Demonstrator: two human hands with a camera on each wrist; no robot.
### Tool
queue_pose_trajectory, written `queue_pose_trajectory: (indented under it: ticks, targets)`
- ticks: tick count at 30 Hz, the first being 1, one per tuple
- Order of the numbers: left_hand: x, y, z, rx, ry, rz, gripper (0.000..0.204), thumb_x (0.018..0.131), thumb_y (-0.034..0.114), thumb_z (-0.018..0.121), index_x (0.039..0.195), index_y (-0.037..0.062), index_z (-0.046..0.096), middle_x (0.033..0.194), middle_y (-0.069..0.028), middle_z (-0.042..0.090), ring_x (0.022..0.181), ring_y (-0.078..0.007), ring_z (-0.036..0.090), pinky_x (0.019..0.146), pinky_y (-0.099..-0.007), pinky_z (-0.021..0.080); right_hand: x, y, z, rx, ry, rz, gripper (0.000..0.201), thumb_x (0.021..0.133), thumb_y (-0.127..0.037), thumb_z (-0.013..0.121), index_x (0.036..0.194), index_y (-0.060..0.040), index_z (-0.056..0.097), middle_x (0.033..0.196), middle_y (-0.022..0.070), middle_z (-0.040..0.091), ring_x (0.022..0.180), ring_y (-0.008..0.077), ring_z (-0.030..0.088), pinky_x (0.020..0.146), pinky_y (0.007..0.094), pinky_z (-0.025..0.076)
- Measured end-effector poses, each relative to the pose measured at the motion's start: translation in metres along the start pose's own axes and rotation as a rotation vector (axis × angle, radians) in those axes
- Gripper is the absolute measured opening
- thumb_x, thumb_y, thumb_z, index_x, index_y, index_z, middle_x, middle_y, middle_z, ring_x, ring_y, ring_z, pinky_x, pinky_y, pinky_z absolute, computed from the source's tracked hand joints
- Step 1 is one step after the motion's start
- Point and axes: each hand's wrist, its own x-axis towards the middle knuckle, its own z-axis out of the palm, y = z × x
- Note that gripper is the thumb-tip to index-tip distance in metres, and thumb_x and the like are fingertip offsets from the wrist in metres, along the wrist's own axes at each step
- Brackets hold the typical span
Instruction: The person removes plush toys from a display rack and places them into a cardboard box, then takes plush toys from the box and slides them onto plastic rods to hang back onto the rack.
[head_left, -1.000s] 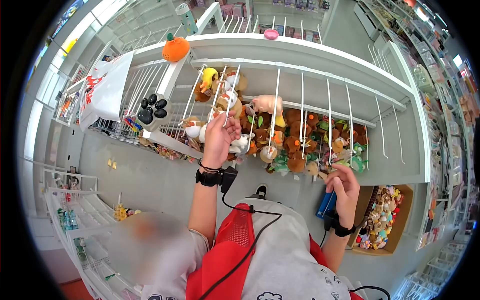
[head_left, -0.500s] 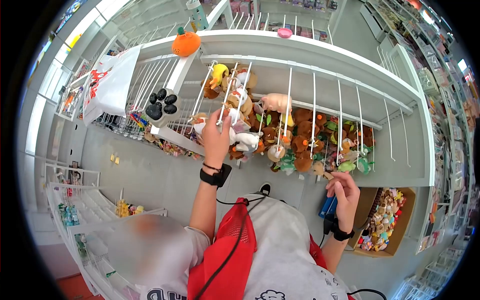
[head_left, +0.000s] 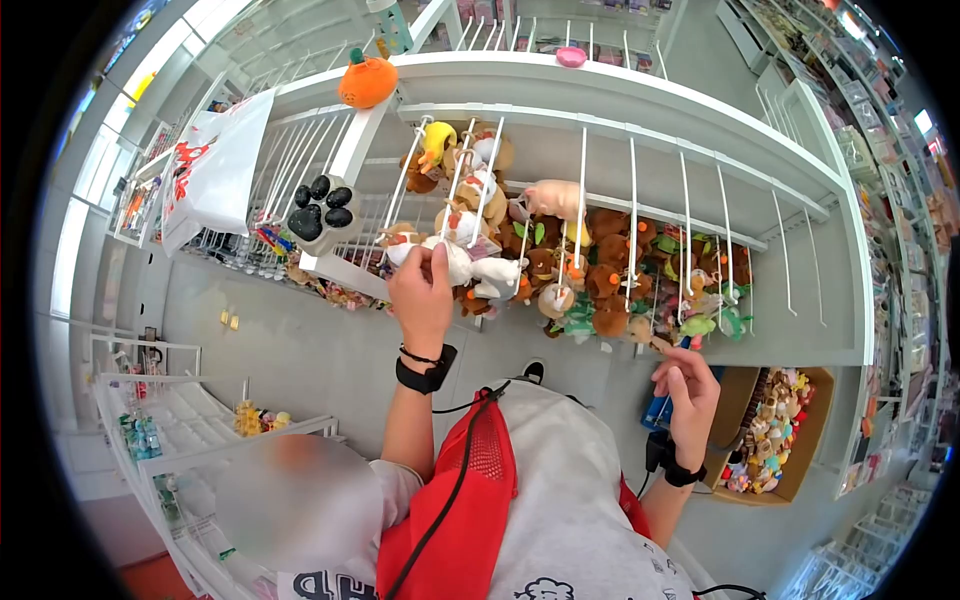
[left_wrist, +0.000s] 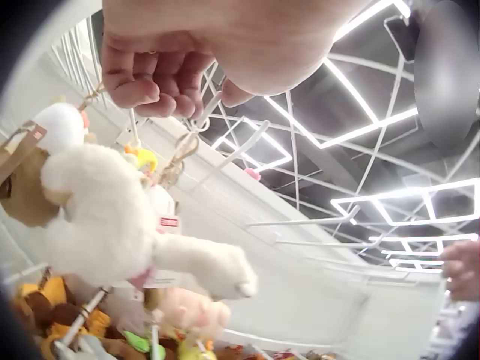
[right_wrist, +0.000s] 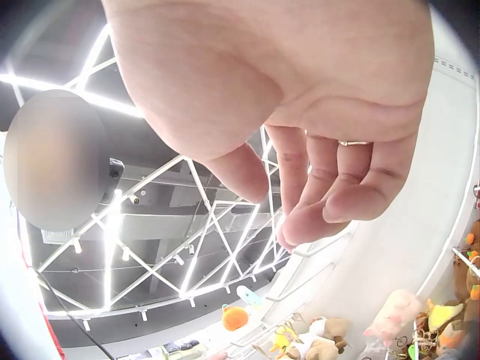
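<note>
At the front end of a white hook, my left hand has its thumb and curled fingertips closed on the rod in the left wrist view. Twine loops hang on that rod just behind the fingertips. A white plush toy with a tag hangs below the hand. My right hand is in the air near the rack's lower right edge, fingers loosely bent and thumb apart; in the right wrist view that hand holds nothing.
Brown, green and pink plush toys hang along the rack. An orange plush and a black-padded paw are at left. A cardboard box of small plush toys stands at lower right.
My left hand has come back toward my body, from over the hanging toys to the hook's front end. The right hand has barely moved.
</note>
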Motion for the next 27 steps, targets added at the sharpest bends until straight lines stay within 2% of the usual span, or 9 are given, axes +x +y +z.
queue_pose_trajectory:
  ticks: [2,6,8,11,12,17,21,23,27]
  targets:
    - [0.003,0.002,0.002,-0.263,-0.157,-0.146,0.04,0.112,0.03,0.053,0.087,0.0005,0.062,0.07,0.0001,0.054,0.063,-0.0106,0.049,0.06,-0.0289,0.041,-0.002,0.001,0.0,-0.003,-0.007,0.01,0.025,0.106,-0.009,0.063,0.127,0.0028,0.067,0.093,0.0069,0.071,0.077,0.0106,0.06,0.071,0.026,0.049]
    - [0.029,0.011,0.015,-0.407,-0.221,-0.26,0.035,0.112,0.026,0.049,0.088,0.004,0.062,0.069,0.0023,0.051,0.059,-0.0074,0.045,0.051,-0.0261,0.034,0.001,0.0,0.004,0.002,-0.03,0.01,0.024,0.106,-0.009,0.062,0.127,0.0032,0.067,0.093,0.0073,0.07,0.077,0.0107,0.06,0.071,0.026,0.049]
    - [0.04,0.029,0.014,-0.724,-0.356,-0.701,0.028,0.11,0.022,0.047,0.087,0.0087,0.056,0.066,0.0046,0.044,0.055,-0.0048,0.039,0.045,-0.0238,0.025,0.003,0.001,0.008,-0.026,-0.03,-0.025,0.024,0.108,-0.013,0.061,0.125,0.0028,0.067,0.089,0.0069,0.069,0.072,0.0103,0.059,0.067,0.0251,0.048]
    - [0.042,0.012,0.02,-0.894,-0.403,-0.599,0.025,0.11,0.021,0.046,0.087,0.0121,0.051,0.065,0.0068,0.038,0.053,-0.0028,0.032,0.044,-0.0229,0.019,0.004,0.003,0.009,-0.015,-0.043,-0.021,0.024,0.108,-0.013,0.061,0.125,0.0026,0.067,0.089,0.0066,0.069,0.072,0.0101,0.059,0.067,0.0252,0.048]
    - [0.04,0.019,0.02,-0.884,-0.354,-0.58,0.027,0.11,0.021,0.046,0.084,0.0132,0.047,0.063,0.0081,0.035,0.05,-0.0022,0.026,0.044,-0.0238,0.017,0.004,0.003,0.009,-0.015,-0.041,-0.023,0.024,0.108,-0.013,0.061,0.125,0.0026,0.067,0.089,0.0066,0.069,0.072,0.0101,0.059,0.067,0.0252,0.048]
    - [0.045,0.062,-0.001,-0.939,-0.342,-0.477,0.033,0.113,0.025,0.046,0.082,0.0138,0.045,0.061,0.0092,0.033,0.048,-0.0022,0.024,0.042,-0.0242,0.016,0.001,-0.002,0.008,0.02,-0.064,0.037,0.022,0.106,-0.008,0.062,0.125,0.0032,0.068,0.091,0.0065,0.07,0.076,0.0102,0.06,0.07,0.0259,0.049]
    - [0.014,0.058,-0.023,-0.707,-0.361,-0.388,0.044,0.117,0.029,0.046,0.078,0.0093,0.046,0.066,0.0075,0.036,0.057,-0.0034,0.029,0.05,-0.0262,0.025,0.0,-0.001,0.006,0.006,-0.046,0.033,0.022,0.107,-0.009,0.062,0.125,0.0025,0.068,0.091,0.0063,0.07,0.076,0.0101,0.06,0.069,0.0257,0.05]
    - [-0.005,0.052,-0.041,-0.636,-0.345,-0.38,0.037,0.116,0.031,0.045,0.083,0.0134,0.045,0.063,0.0095,0.034,0.05,-0.0016,0.025,0.044,-0.0232,0.018,-0.003,-0.001,0.005,0.017,-0.048,0.032,0.022,0.107,-0.009,0.062,0.125,0.0023,0.068,0.091,0.0061,0.07,0.076,0.0101,0.06,0.07,0.0257,0.05]
    - [-0.037,0.06,-0.083,-0.59,-0.309,-0.407,0.036,0.116,0.032,0.045,0.086,0.0128,0.046,0.064,0.0083,0.034,0.05,-0.002,0.025,0.045,-0.0233,0.018,-0.002,0.004,0.0,-0.003,-0.065,0.06,0.022,0.106,-0.009,0.063,0.125,0.0024,0.068,0.091,0.0058,0.07,0.076,0.0102,0.06,0.07,0.026,0.05]
